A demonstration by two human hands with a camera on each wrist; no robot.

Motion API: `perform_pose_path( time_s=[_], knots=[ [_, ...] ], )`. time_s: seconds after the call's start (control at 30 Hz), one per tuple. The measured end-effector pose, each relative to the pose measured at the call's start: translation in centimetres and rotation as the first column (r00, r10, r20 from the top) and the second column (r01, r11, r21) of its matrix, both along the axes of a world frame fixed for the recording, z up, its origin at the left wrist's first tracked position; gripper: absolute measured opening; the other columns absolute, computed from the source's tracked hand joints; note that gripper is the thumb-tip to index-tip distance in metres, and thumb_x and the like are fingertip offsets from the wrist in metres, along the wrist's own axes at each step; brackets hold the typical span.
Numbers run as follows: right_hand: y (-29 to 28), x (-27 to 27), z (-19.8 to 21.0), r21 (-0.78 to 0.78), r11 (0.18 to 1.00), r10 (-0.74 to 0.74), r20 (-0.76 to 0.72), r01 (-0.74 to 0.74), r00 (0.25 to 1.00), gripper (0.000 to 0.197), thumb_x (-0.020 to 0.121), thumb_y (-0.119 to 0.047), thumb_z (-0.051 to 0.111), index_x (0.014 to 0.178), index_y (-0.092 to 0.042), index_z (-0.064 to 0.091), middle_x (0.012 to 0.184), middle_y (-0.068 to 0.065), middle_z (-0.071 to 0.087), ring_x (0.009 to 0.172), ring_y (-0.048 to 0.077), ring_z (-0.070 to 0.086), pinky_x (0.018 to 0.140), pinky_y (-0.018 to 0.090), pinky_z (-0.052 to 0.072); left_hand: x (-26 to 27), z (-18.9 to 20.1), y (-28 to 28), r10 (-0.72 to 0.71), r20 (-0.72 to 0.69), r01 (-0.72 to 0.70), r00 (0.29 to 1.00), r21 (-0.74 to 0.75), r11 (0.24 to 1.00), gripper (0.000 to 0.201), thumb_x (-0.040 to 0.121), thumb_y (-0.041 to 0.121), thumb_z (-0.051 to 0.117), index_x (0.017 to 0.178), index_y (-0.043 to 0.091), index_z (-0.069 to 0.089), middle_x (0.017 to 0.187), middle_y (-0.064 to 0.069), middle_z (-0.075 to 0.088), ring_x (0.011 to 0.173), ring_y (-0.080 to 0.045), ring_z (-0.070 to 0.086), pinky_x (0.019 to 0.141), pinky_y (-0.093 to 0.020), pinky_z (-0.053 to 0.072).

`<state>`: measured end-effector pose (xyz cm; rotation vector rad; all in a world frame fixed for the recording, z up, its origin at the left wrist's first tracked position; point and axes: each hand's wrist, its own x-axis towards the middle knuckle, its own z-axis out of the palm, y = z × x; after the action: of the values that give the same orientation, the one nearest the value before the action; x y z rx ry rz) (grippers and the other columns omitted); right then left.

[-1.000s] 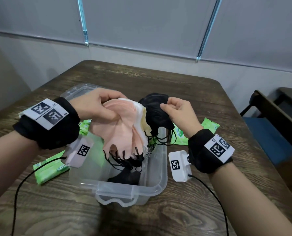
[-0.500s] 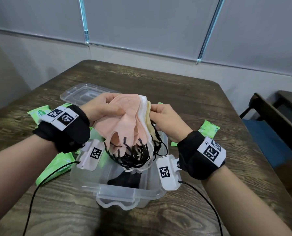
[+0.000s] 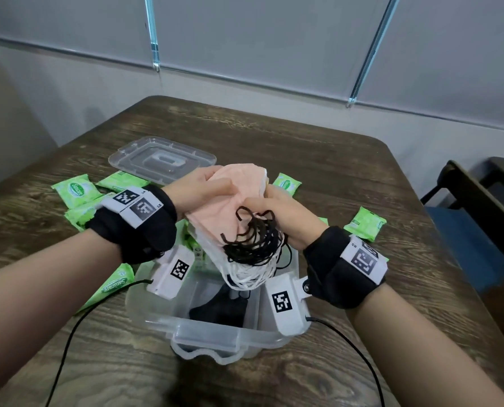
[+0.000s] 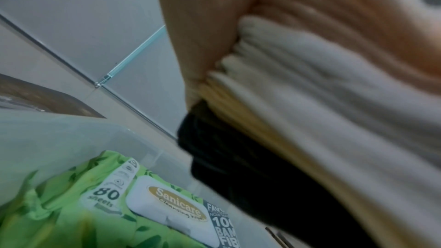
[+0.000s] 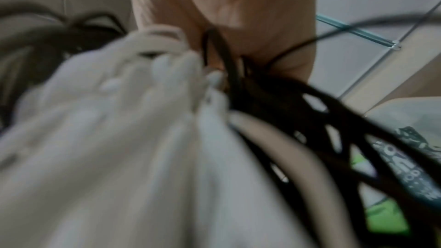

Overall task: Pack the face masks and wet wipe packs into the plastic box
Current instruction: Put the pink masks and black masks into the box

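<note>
Dark wood-grain table (image 3: 318, 160), rounded far corners, set close to a pale grey wall (image 3: 244, 92). Roller blinds (image 3: 259, 30) above, with light blue bead cords. A dark chair with a blue seat (image 3: 462, 230) stands off the table's right edge.

Clear plastic box (image 3: 209, 336) sits near the table's front edge, middle; a black mask (image 3: 218, 306) lies in its bottom and a large green wipe pack (image 4: 133, 205) at its far end. Clear lid (image 3: 162, 157) lies flat behind the box.

Stack of face masks (image 3: 215, 218), peach on top, white, yellow and black beneath, is held over the box. Left hand (image 3: 203, 186) grips its far end, fingers curled round. Right hand (image 3: 277, 210) grips the near side, over the black ear loops (image 3: 253, 245).

Small green wipe packs (image 3: 77, 192) lie scattered left of the box; others (image 3: 365, 224) toward the right edge.
</note>
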<state>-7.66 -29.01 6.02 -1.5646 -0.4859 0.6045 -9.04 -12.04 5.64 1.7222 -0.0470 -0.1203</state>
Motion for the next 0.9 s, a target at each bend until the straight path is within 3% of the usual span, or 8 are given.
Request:
perform_pose_path(
  time_s=[0.07,0.2,0.4,0.5,0.57,0.63,0.77,0.9],
  knots=[
    [-0.2,0.3,-0.1,0.020,1.000,0.010,0.013,-0.010,1.000,0.027,0.088,0.010,0.047,0.104,-0.009,0.058,0.084,0.004,0.063,0.068,0.007,0.063,0.062,0.018,0.052,0.0,0.2,-0.1,-0.038,0.011,0.038,0.999,0.025,0.999,0.070,0.049,0.042,0.069,0.116,0.026,0.057,0.103,-0.001,0.068,0.086,-0.015,0.065,0.076,-0.031,0.053],
    [-0.4,0.9,-0.3,0.058,0.998,0.017,0.006,-0.017,1.000,0.034,0.084,0.006,0.059,0.110,-0.015,0.054,0.090,0.000,0.066,0.076,0.011,0.066,0.067,0.022,0.053,-0.1,1.0,0.8,-0.182,-0.072,0.179,0.981,-0.045,0.983,0.048,0.067,0.013,0.065,0.113,0.024,0.058,0.098,0.001,0.072,0.090,-0.014,0.068,0.072,-0.025,0.056],
    [0.6,1.8,-1.3,0.040,0.999,-0.034,0.004,0.034,0.999,0.037,0.079,-0.003,0.068,0.112,-0.015,0.058,0.097,0.007,0.068,0.081,0.017,0.067,0.073,0.027,0.055,0.3,0.9,2.3,-0.121,-0.117,0.132,0.986,0.092,0.987,0.059,0.046,0.011,0.084,0.102,0.018,0.067,0.099,-0.003,0.073,0.093,-0.018,0.069,0.072,-0.027,0.057],
    [1.5,2.2,-2.2,-0.071,0.987,-0.146,0.021,0.147,0.989,0.035,0.088,-0.037,0.063,0.112,-0.012,0.061,0.107,0.012,0.069,0.090,0.021,0.067,0.086,0.038,0.054,0.4,1.4,3.9,-0.031,-0.088,0.043,0.996,0.130,0.991,0.064,0.035,0.018,0.086,0.097,0.015,0.070,0.093,-0.006,0.074,0.084,-0.021,0.071,0.067,-0.030,0.058],
    [2.2,2.9,-2.5,-0.140,0.969,-0.215,-0.063,0.205,0.975,0.062,0.087,-0.064,0.047,0.113,-0.010,0.062,0.105,0.007,0.069,0.092,0.021,0.065,0.077,0.035,0.053,0.3,2.0,5.3,0.026,-0.057,-0.019,0.998,0.118,0.993,0.064,0.036,0.012,0.086,0.097,0.015,0.069,0.089,-0.004,0.074,0.079,-0.019,0.071,0.061,-0.028,0.057],
    [2.7,3.3,-2.7,-0.237,0.955,-0.209,-0.119,0.176,0.971,0.047,0.097,-0.052,0.037,0.101,-0.010,0.060,0.087,0.002,0.063,0.072,0.015,0.061,0.059,0.026,0.049,0.2,2.8,6.8,0.074,-0.016,-0.072,0.997,0.107,0.992,0.055,0.043,0.005,0.081,0.094,0.019,0.069,0.086,0.000,0.074,0.076,-0.015,0.071,0.058,-0.024,0.055],
    [4.4,3.5,-4.3,-0.736,0.674,0.252,0.144,-0.066,0.957,0.017,0.094,-0.019,0.052,0.084,-0.008,0.062,0.080,0.006,0.062,0.057,0.013,0.053,0.053,0.023,0.042,0.1,4.3,9.5,0.127,0.052,-0.132,0.991,0.094,0.987,0.071,0.036,0.013,0.086,0.105,0.020,0.068,0.098,0.000,0.073,0.085,-0.015,0.069,0.073,-0.031,0.058],
    [8.2,2.7,-7.6,-0.935,0.305,0.637,0.060,-0.179,0.769,0.019,0.085,-0.013,0.064,0.097,0.001,0.069,0.099,0.013,0.069,0.085,0.022,0.063,0.074,0.033,0.051,-0.1,5.2,10.5,0.105,0.111,-0.117,0.988,0.105,0.988,0.068,0.049,-0.001,0.079,0.113,0.016,0.064,0.093,0.005,0.073,0.079,-0.008,0.068,0.067,-0.024,0.056]
  ],
)
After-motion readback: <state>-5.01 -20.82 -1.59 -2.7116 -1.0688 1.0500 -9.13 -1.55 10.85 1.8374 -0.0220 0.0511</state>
